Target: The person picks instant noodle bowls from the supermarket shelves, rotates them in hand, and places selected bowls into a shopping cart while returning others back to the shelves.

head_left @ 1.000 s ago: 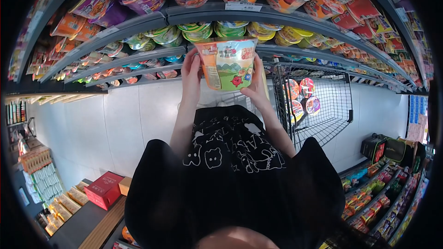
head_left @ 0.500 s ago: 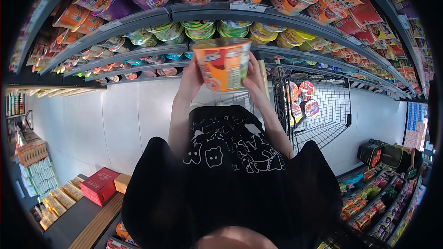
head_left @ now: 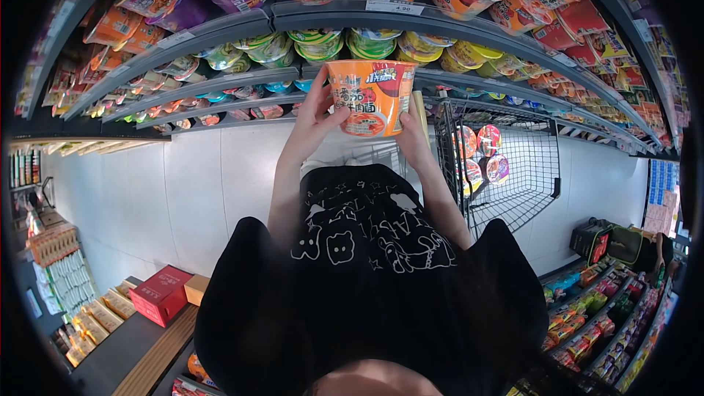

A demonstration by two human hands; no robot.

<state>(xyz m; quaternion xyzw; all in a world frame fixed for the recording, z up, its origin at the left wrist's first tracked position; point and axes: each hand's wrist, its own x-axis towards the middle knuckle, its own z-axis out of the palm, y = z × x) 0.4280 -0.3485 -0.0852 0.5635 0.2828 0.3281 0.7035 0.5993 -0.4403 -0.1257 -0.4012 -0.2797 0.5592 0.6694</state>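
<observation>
An orange instant noodle cup (head_left: 370,103) with a picture of noodles on its side is held up in front of my chest, between both hands. My left hand (head_left: 320,111) grips its left side, the thumb lying across the printed front. On the opposite side, my right hand (head_left: 412,132) is closed against the cup, its fingers partly hidden behind it. To the right stands a black wire shopping cart (head_left: 524,150) with several round noodle bowls (head_left: 488,141) in it.
Ahead, shelves (head_left: 330,16) carry rows of noodle bowls in purple, orange, green and yellow, with a price tag (head_left: 394,7) on the upper edge. Behind me on the left, a red box (head_left: 161,295) sits on a dark surface. Snack racks (head_left: 594,323) stand behind on the right.
The noodle cup has been turned in my hands, so a different printed side now faces me. It has also shifted slightly to the right.
</observation>
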